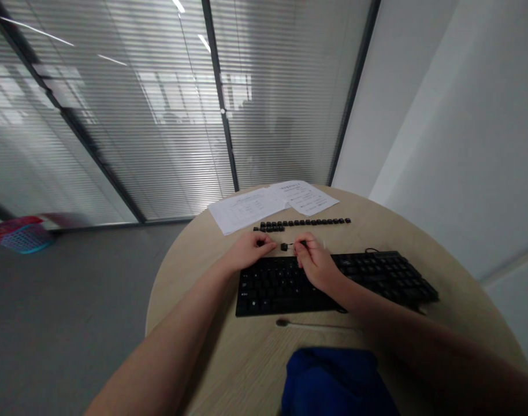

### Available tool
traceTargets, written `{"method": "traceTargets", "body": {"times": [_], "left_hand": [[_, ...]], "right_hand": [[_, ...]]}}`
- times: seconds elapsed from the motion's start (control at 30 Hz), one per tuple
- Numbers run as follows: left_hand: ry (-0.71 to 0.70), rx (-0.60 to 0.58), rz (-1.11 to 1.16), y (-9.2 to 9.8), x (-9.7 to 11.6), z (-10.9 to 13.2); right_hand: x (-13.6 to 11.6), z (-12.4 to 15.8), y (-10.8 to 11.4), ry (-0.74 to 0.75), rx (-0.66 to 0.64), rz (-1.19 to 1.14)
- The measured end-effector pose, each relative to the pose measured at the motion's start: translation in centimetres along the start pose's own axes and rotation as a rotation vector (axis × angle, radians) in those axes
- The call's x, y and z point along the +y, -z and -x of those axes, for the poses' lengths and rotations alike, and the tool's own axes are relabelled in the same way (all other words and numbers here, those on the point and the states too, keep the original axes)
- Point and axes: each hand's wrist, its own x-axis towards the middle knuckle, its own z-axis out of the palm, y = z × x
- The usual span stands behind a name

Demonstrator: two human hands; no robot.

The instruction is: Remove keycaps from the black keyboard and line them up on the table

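Note:
A black keyboard [281, 289] lies across the round table, its top row of keys absent at the left part. Over its upper left edge is my left hand [249, 249], fingers curled close together; what they hold, if anything, is too small to make out. My right hand [313, 260] is closed around a small dark tool with a thin wire end, above the keyboard's back edge. A loose black keycap [283, 247] is at the wire's tip, between both hands. Behind them stands a long row of black keycaps [307, 222], with a shorter row [270, 229] in front at the left.
Printed papers [251, 209] lie at the back of the table [177, 277]. A brush [316, 326] lies before the keyboard, and blue cloth [333, 381] is at the near edge. A basket [28, 237] stands on the floor at far left.

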Motion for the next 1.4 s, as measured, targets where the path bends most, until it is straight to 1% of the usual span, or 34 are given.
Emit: {"method": "traceTargets", "body": {"times": [0.17,0.3,0.47,0.57,0.73,0.87,1.0,1.1,1.17,1.23,1.33,1.4], "left_hand": [[0.054,0.028,0.095,-0.2,0.8,-0.1],[0.058,0.053,0.144,-0.4,0.9,-0.1],[0.066,0.109,0.128,-0.8,0.9,-0.2],[0.106,0.141,0.105,-1.0,1.0,-0.3],[0.181,0.17,0.116,-1.2,1.2,-0.5],[0.156,0.171,0.142,-1.4,1.3,-0.5],[0.154,0.232,0.135,-1.4,1.3,-0.5],[0.169,0.297,0.171,-0.9,1.2,-0.5],[0.161,0.318,0.211,-0.6,1.1,-0.5],[0.122,0.304,0.249,-0.5,1.1,-0.5],[0.036,0.251,0.295,-0.6,1.4,-0.4],[-0.004,0.214,0.313,-0.7,1.8,-0.3]], "right_hand": [[-0.8,-0.2,0.2,0.112,-0.03,0.073],[-1.0,0.0,0.2,0.164,-0.05,0.118],[-1.1,0.1,0.1,0.229,-0.094,0.205],[-1.3,0.1,0.0,0.246,-0.121,0.219],[-1.5,-0.1,-0.2,0.277,-0.094,0.287],[-1.5,-0.1,-0.2,0.291,-0.028,0.318],[-1.3,0.0,-0.2,0.282,-0.019,0.333],[-0.9,-0.1,-0.1,0.229,0.03,0.351],[-0.7,-0.3,-0.1,0.186,0.081,0.344],[-0.6,-0.4,0.0,0.178,0.1,0.349],[-0.7,-0.5,0.2,0.221,0.074,0.372],[-0.8,-0.4,0.2,0.24,0.067,0.345]]}}
